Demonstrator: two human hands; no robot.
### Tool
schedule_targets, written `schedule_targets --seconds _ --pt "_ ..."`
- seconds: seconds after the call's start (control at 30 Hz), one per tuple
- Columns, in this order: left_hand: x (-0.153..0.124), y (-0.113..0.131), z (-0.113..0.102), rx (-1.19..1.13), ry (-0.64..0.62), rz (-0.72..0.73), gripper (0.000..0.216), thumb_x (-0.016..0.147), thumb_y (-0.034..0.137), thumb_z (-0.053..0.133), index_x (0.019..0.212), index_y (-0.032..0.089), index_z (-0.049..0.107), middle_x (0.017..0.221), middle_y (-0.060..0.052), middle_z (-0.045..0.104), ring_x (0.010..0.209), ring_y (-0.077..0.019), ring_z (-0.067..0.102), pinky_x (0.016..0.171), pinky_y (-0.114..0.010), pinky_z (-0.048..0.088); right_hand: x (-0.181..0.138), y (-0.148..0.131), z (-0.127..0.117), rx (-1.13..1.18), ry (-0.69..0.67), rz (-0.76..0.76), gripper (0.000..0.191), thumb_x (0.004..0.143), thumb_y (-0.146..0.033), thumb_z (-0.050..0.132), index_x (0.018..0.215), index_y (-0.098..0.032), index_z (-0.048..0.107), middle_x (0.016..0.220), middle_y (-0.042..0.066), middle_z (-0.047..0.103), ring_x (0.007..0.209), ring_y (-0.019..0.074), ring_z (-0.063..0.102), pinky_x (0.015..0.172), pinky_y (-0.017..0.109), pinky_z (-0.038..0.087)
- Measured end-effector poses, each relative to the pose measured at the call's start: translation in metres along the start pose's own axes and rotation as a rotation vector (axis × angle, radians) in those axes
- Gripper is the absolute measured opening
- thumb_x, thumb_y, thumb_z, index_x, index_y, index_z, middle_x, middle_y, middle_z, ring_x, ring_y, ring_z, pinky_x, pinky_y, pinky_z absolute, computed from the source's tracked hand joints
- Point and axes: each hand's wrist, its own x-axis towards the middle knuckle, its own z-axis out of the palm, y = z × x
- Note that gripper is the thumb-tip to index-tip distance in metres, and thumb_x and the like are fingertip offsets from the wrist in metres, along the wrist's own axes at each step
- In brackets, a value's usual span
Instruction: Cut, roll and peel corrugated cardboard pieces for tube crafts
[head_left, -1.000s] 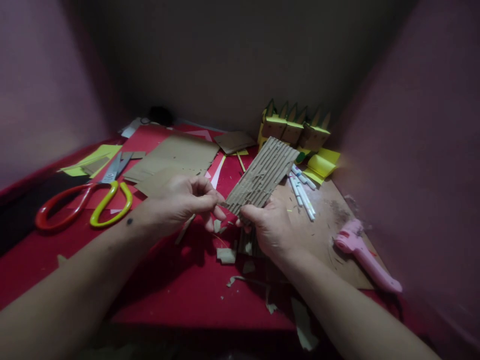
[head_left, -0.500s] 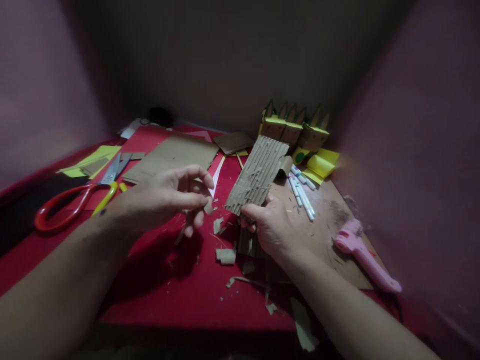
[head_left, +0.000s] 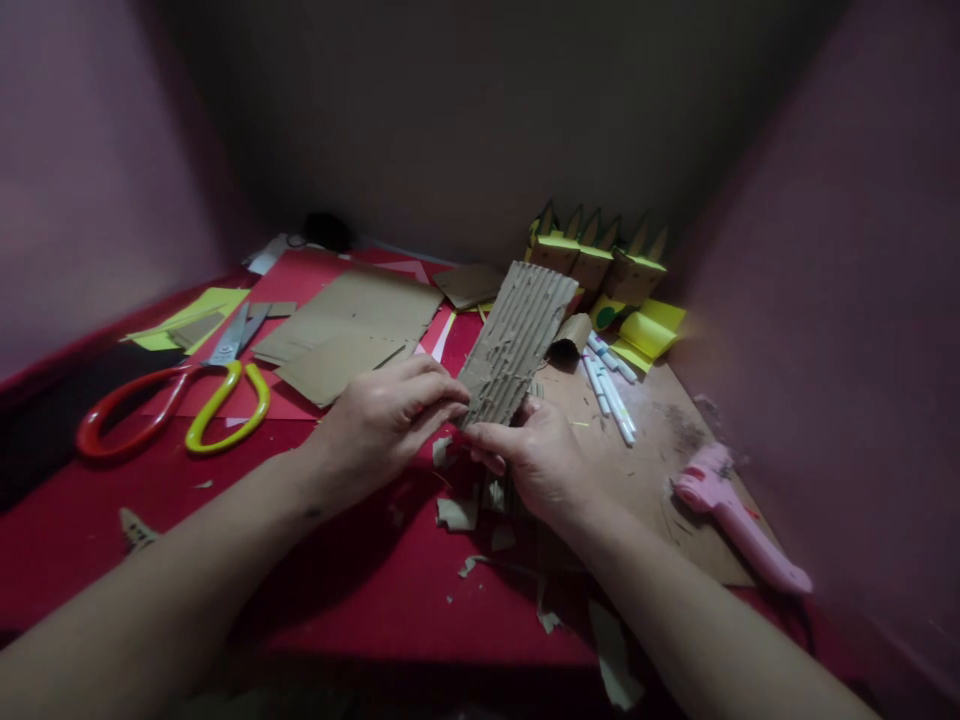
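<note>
Room on the left, clutter on the right
I saw red cloth (head_left: pixel 236 477) mostly open between scissors (head_left: pixel 225 353) and left forearm (head_left: pixel 225 545); markers (head_left: pixel 616 405) and a pink glue gun (head_left: pixel 731 510) obstructed the right.

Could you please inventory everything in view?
Corrugated strip: one, brown, centre
Scissors: one, red and yellow handles, left
Cardboard sheets: several, brown, centre-left
Red paper: some, red, under sheets
Yellow paper: several, yellow, left and right
Board: one, brown, right
Markers: several, white, on board
Glue gun: one, pink, board's edge
Cardboard roll: one, brown, left of markers
Spiked pieces: several, brown, yellow, back right
Scraps: many, brown, near side
Tabletop: one, red, underneath
Dark object: one, black, back left
Left hand: one, bare, at strip's lower end
Right hand: one, bare, holding strip
</note>
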Motion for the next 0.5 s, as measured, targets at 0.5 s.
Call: schedule_targets --seconds 0.5 --pt "-0.0065 0.0055 0.0080 0.256 -0.109 0.122 0.027 0.094 0.014 0.042 0.087 0.005 0.067 0.072 -0.009 0.065 0.062 -0.0190 0.062 0.054 -0.028 0.048 -0.0045 0.0002 0.0001 -0.179 0.033 0.009 0.006 0.061 -0.016 0.073 0.059 -0.015 0.067 0.047 -0.002 0.062 0.038 0.0072 0.048 0.036 0.019 0.035"
